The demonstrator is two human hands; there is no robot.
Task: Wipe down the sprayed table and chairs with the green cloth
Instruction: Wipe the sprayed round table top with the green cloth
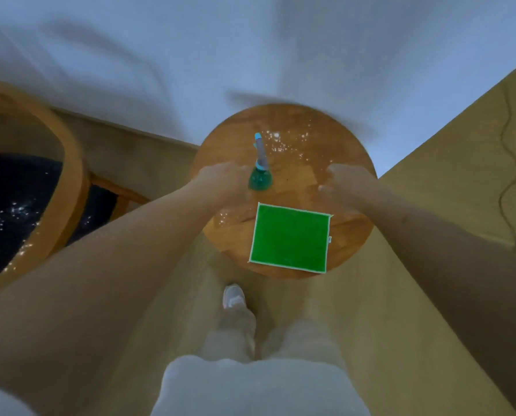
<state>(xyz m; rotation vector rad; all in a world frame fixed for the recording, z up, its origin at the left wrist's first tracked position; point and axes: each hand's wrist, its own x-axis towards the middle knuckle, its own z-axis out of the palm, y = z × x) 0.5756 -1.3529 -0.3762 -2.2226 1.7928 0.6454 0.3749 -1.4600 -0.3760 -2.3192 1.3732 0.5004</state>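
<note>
Two hands hovering over round wooden table [349, 235]: left hand [223, 181] beside teal spray bottle [259, 172], right hand [345, 183] far of flat green cloth [289, 238]; grips blurred, cannot tell.

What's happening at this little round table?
A person stands over a round wooden table speckled with spray droplets. The green cloth lies flat on its near side, untouched. The left hand is beside a spray bottle; the right hand hovers over the tabletop. Motion blur hides the fingers. A droplet-covered chair stands to the left.
</note>
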